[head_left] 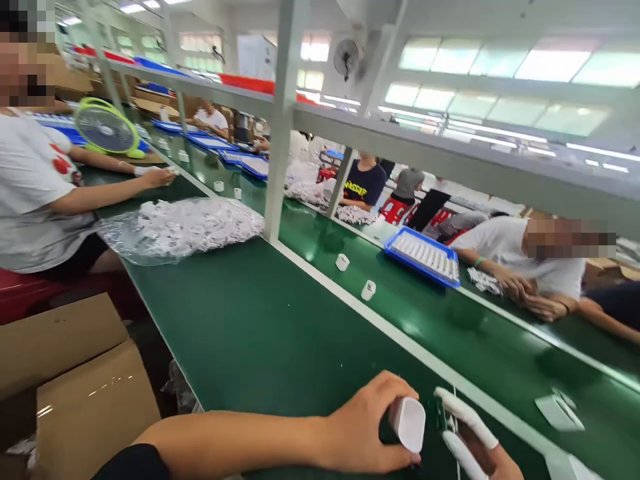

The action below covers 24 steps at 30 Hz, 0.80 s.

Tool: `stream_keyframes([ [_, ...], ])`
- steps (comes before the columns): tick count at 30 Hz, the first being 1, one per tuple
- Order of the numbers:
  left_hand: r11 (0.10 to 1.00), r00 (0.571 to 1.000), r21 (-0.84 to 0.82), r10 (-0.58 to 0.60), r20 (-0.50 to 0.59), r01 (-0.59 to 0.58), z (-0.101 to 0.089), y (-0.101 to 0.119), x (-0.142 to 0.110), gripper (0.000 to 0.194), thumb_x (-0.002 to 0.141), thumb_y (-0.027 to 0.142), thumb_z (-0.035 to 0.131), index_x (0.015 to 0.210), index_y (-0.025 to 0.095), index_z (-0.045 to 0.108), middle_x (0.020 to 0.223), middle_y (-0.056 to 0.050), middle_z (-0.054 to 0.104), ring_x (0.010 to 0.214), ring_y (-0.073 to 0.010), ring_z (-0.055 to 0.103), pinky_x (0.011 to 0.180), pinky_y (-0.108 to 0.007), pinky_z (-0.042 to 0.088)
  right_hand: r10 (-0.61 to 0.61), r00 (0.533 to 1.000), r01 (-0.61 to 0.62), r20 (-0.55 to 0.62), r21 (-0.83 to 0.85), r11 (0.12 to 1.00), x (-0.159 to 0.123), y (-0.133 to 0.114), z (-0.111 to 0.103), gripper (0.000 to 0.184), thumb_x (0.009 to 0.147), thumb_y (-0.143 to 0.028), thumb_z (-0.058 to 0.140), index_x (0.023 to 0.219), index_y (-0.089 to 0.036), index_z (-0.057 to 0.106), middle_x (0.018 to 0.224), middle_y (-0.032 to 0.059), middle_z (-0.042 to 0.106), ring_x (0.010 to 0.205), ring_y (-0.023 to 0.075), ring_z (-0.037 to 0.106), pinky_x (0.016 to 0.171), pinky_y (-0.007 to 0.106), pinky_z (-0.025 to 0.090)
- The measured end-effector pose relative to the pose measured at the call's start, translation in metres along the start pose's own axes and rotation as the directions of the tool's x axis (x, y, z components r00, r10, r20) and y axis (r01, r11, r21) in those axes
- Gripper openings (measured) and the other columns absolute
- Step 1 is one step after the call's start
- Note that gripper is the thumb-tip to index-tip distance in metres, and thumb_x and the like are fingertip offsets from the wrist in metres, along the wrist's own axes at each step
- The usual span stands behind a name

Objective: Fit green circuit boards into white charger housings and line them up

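My left hand (373, 423) comes in from the lower left and is closed around a white plastic housing (407, 423), whose square end faces up and to the right. Just to its right is my right hand (475, 433), with white finger cots on two fingers (465, 417). Those fingers are spread, and I cannot tell whether they pinch anything. Both hands are over the near edge of a green workbench belt (260, 320). Flat white pieces (557, 412) lie on the belt to the right of my right hand.
A white rail (400, 343) divides the green belt lengthwise. Beyond it stand small white parts (369, 290) and a blue tray (425, 257) of white parts. A co-worker's hands (520, 293) rest at the far side. A cardboard box (85, 380) stands at lower left.
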<state>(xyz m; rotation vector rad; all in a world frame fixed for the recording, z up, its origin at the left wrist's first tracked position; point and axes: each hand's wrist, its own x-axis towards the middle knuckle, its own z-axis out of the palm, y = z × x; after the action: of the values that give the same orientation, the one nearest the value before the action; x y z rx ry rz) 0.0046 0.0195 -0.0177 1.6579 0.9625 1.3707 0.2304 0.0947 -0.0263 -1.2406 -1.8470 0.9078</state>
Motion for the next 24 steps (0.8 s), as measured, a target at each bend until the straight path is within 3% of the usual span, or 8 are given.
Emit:
stream_keyframes([
  [4,0.992,0.992,0.016,0.122,-0.016,-0.122,0.003,0.008,-0.006,0.052,0.076,0.026,0.072,0.124,0.017,0.053,0.120,-0.012,0.060,0.114,-0.0229,0.057,0.101,-0.037,0.046,-0.147,0.977,0.184,-0.151,0.263,0.947,-0.045,-0.062,0.014,0.041,0.085,-0.048,0.071,0.117,-0.023,0.065,0.118,0.0121,0.064,0.109,0.0298,0.062,0.094,0.040,0.054],
  [7,0.988,0.991,0.074,0.137,0.010,-0.137,0.002,0.012,-0.007,0.050,0.080,0.022,0.069,0.126,0.019,0.051,0.122,-0.011,0.060,0.115,-0.0209,0.057,0.099,-0.036,0.048,-0.327,0.926,0.369,-0.187,0.269,0.890,-0.057,-0.089,0.024,0.031,0.093,-0.041,0.066,0.121,-0.029,0.062,0.128,0.0099,0.057,0.118,0.0282,0.056,0.095,0.042,0.052],
  [13,0.986,0.990,0.090,0.136,0.039,-0.139,-0.003,0.018,-0.010,0.044,0.080,0.018,0.067,0.121,0.020,0.050,0.117,-0.008,0.057,0.100,-0.0164,0.058,0.082,-0.029,0.051,-0.414,0.895,0.445,-0.164,0.329,0.833,-0.072,-0.090,0.036,0.033,0.097,-0.035,0.060,0.130,-0.034,0.055,0.128,0.0097,0.054,0.126,0.0294,0.047,0.099,0.051,0.048],
  [15,0.992,0.995,0.081,0.099,-0.017,-0.097,-0.001,0.017,-0.012,0.042,0.072,0.023,0.076,0.104,0.020,0.050,0.101,-0.003,0.056,0.088,-0.0135,0.056,0.073,-0.025,0.047,-0.405,0.895,0.445,-0.185,0.322,0.836,-0.079,-0.089,0.041,0.033,0.097,-0.035,0.061,0.129,-0.034,0.055,0.127,0.0097,0.053,0.126,0.0299,0.047,0.099,0.053,0.048],
  [17,0.999,0.999,0.033,-0.019,-0.039,0.020,0.004,0.015,-0.015,0.051,0.060,0.028,0.086,0.086,0.020,0.042,0.084,0.003,0.050,0.074,-0.0103,0.050,0.063,-0.021,0.041,-0.323,0.919,0.387,-0.223,0.364,0.847,-0.086,-0.089,0.049,0.031,0.097,-0.037,0.060,0.127,-0.033,0.056,0.127,0.0095,0.053,0.127,0.0296,0.046,0.100,0.051,0.048],
  [20,0.963,0.961,-0.069,-0.251,0.114,0.260,0.015,0.016,-0.022,0.045,0.065,0.028,0.082,0.082,0.020,0.041,0.076,0.005,0.048,0.065,-0.0087,0.046,0.060,-0.021,0.041,-0.179,0.947,0.290,-0.268,0.469,0.834,-0.092,-0.089,0.064,0.035,0.098,-0.039,0.058,0.131,-0.030,0.054,0.127,0.0089,0.053,0.126,0.0271,0.047,0.102,0.045,0.047],
  [22,0.939,0.910,-0.102,-0.284,0.302,0.327,0.022,0.019,-0.028,0.022,0.080,0.023,0.067,0.088,0.019,0.047,0.083,0.001,0.054,0.075,-0.0116,0.052,0.073,-0.027,0.048,-0.130,0.942,0.271,-0.309,0.471,0.839,-0.092,-0.087,0.071,0.038,0.098,-0.036,0.059,0.134,-0.030,0.052,0.124,0.0079,0.057,0.121,0.0240,0.053,0.100,0.040,0.050],
  [24,0.932,0.835,-0.112,-0.250,0.491,0.345,0.026,0.023,-0.032,0.014,0.087,0.019,0.055,0.100,0.018,0.050,0.097,-0.004,0.057,0.088,-0.0155,0.054,0.086,-0.034,0.050,-0.117,0.917,0.286,-0.382,0.426,0.858,-0.088,-0.084,0.072,0.037,0.097,-0.027,0.061,0.133,-0.029,0.054,0.117,0.0049,0.061,0.118,0.0189,0.056,0.097,0.030,0.051],
])
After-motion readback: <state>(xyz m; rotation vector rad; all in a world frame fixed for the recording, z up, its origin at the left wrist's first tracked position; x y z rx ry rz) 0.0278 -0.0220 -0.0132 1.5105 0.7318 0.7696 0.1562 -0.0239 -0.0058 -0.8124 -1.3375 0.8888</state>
